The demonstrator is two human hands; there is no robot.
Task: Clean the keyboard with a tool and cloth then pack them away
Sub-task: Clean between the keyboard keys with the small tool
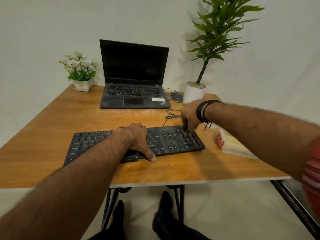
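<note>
The right hand (189, 116) curls its fingers down onto the far right corner of the keyboard (173, 141), apparently pinching a small dark tool, though blur hides it. The left hand (136, 137) lies flat, fingers straight, pressing the keyboard's middle, likely to steady it during brushing. Just right of the working fingers sits a clear plastic case (232, 144), probably the kit's box.

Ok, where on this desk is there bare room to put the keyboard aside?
Bare wood lies left of the keyboard, before the flower pot. The right is crowded: plastic box, mouse, cables.
</note>
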